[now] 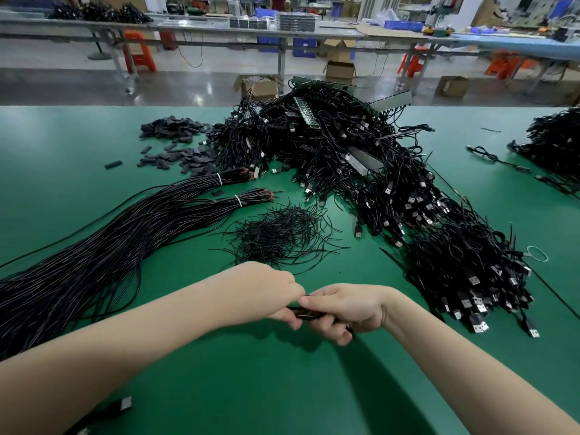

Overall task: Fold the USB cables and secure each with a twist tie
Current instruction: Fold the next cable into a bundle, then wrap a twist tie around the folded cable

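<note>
Cable (309, 314), folded into a short black bundle, sits low over the green bench (282, 387), gripped between both hands. Left hand (266, 293) fingers curl round one end; right hand (345, 309) fingers pinch the other. If either grip loosens, the folds could spring apart before a tie from the heap (279, 233) goes on.

Folded cable (306, 314) mostly hidden inside both hands (tie perhaps there, indiscernible).

Bright overhead light, soft shadows under arms, glare on floor (201, 86), wide-angle edge warping.
</note>
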### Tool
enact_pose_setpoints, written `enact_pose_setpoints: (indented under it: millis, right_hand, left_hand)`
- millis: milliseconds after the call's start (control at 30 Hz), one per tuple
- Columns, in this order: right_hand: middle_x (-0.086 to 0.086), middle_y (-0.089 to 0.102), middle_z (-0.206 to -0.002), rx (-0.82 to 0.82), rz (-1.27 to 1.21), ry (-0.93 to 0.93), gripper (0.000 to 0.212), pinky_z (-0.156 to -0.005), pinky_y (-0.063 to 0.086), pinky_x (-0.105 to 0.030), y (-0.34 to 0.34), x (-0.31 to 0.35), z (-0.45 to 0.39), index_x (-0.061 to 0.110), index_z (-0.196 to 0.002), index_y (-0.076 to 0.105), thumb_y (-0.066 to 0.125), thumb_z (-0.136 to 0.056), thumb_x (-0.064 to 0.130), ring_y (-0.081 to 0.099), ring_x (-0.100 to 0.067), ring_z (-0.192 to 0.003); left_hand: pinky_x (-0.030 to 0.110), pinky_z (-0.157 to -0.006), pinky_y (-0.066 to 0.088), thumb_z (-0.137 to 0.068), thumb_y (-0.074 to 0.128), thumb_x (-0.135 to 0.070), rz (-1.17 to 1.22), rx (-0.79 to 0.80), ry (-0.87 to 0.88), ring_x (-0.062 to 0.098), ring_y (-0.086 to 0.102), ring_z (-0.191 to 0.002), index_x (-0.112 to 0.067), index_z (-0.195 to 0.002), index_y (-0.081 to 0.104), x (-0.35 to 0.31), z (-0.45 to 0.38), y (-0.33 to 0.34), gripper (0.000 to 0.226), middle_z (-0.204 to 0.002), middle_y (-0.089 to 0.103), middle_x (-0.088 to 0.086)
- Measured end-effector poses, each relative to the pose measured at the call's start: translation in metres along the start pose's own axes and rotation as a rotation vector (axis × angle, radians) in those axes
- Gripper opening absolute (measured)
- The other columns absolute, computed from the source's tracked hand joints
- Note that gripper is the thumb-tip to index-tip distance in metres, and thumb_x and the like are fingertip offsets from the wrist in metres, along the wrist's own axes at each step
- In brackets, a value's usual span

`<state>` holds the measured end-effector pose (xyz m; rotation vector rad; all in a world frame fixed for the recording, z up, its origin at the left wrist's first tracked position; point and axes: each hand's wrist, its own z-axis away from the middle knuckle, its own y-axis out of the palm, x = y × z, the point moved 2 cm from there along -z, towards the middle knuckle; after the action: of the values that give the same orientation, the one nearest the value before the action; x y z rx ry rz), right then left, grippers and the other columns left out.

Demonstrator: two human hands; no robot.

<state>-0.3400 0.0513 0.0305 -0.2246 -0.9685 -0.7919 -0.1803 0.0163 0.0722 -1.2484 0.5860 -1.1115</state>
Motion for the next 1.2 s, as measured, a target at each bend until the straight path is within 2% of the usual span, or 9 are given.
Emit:
enact_pose_setpoints:
  millis: [133, 300, 433, 533, 700, 833, 933, 1033, 1200]
  right_hand:
    - [0.01, 0.039, -0.055, -0.185, 0.093, -0.055, 0.025, -0.044, 0.032, -0.018, -0.008, 0.007, -0.008, 0.013, -0.102, 0.048, 0.039, -0.102, 0.036, 0.031, -0.008, -0.044]
    - [-0.002, 0.057, -0.08, -0.63, 0.725, -0.176, 0.022, -0.064, 0.042, -0.031, -0.013, 0.029, -0.019, 0.015, -0.09, 0.048, 0.042, -0.102, 0.032, 0.048, -0.017, -0.067]
    - [-0.01, 0.06, -0.088, -0.743, 0.838, -0.211, 0.022, -0.072, 0.042, -0.037, -0.016, 0.032, -0.028, 0.014, -0.092, 0.048, 0.039, -0.103, 0.031, 0.051, -0.025, -0.079]
    - [-0.007, 0.057, -0.084, -0.754, 0.834, -0.231, 0.021, -0.072, 0.042, -0.037, -0.018, 0.024, -0.034, 0.014, -0.093, 0.049, 0.04, -0.103, 0.03, 0.05, -0.024, -0.077]
    - [0.005, 0.057, -0.083, -0.752, 0.719, -0.354, 0.011, -0.066, 0.039, -0.03, -0.019, 0.01, -0.038, 0.019, -0.094, 0.05, 0.048, -0.1, 0.028, 0.048, -0.009, -0.07]
    - [0.007, 0.06, -0.094, -1.053, 0.372, -0.598, 0.007, -0.074, 0.044, -0.017, -0.037, 0.002, -0.035, 0.03, -0.099, 0.058, 0.052, -0.098, 0.034, 0.053, -0.001, -0.08]
    - [0.004, 0.057, -0.115, -1.297, 0.659, -0.412, 0.031, -0.085, 0.047, -0.03, -0.062, -0.013, -0.034, 0.025, -0.126, 0.058, 0.045, -0.1, 0.038, 0.056, -0.01, -0.098]
    - [0.001, 0.053, -0.135, -1.223, 1.156, -0.18, 0.042, -0.089, 0.049, -0.036, -0.079, -0.016, -0.045, 0.024, -0.139, 0.051, 0.047, -0.1, 0.037, 0.055, -0.022, -0.115]
    - [0.004, 0.06, -0.127, -1.148, 1.44, -0.085, 0.033, -0.077, 0.045, -0.03, -0.087, 0.0, -0.063, 0.032, -0.128, 0.061, 0.05, -0.099, 0.039, 0.059, -0.023, -0.111]
  left_hand:
    - [0.036, -0.069, 0.047, -0.105, 0.03, -0.045, -0.104, -0.007, -0.054, 0.027, 0.064, -0.098, -0.016, -0.124, 0.049, 0.008, -0.01, 0.003, 0.04, -0.117, 0.056, 0.005]
    - [0.034, -0.065, 0.038, -0.104, 0.036, -0.019, -0.127, -0.015, -0.247, 0.026, 0.064, -0.097, -0.016, -0.119, 0.047, 0.023, -0.017, 0.012, 0.019, -0.112, 0.054, 0.003]
    - [0.038, -0.077, 0.043, -0.104, 0.039, -0.025, 0.431, -0.029, -0.396, 0.029, 0.06, -0.099, -0.012, -0.11, 0.048, 0.025, -0.022, 0.026, 0.017, -0.109, 0.057, 0.009]
    - [0.038, -0.075, 0.043, -0.101, 0.044, -0.039, 0.64, -0.056, -0.411, 0.026, 0.057, -0.089, -0.014, -0.106, 0.048, 0.017, -0.021, 0.04, 0.025, -0.106, 0.055, 0.008]
    - [0.031, -0.059, 0.035, -0.105, 0.03, -0.039, 0.171, -0.134, -0.457, 0.025, 0.064, -0.09, -0.015, -0.112, 0.045, 0.012, -0.024, 0.057, 0.029, -0.107, 0.053, 0.004]
    - [0.035, -0.058, 0.036, -0.105, 0.029, -0.041, 0.435, -0.332, -0.56, 0.028, 0.058, -0.072, -0.02, -0.084, 0.037, 0.022, -0.022, 0.067, 0.03, -0.084, 0.048, -0.003]
    - [0.034, -0.052, 0.033, -0.105, 0.03, -0.038, 0.736, -0.462, -0.681, 0.018, 0.046, -0.06, -0.02, -0.073, 0.03, 0.027, -0.02, 0.076, 0.037, -0.073, 0.045, -0.001]
    - [0.034, -0.054, 0.031, -0.106, 0.03, -0.037, 0.829, -0.506, -0.713, 0.018, 0.041, -0.059, -0.017, -0.073, 0.032, 0.029, -0.022, 0.081, 0.038, -0.07, 0.044, 0.002]
    - [0.034, -0.062, 0.032, -0.105, 0.033, -0.039, 1.153, -0.636, -0.748, 0.018, 0.038, -0.064, -0.001, -0.085, 0.043, 0.03, -0.027, 0.083, 0.043, -0.071, 0.043, 0.004]
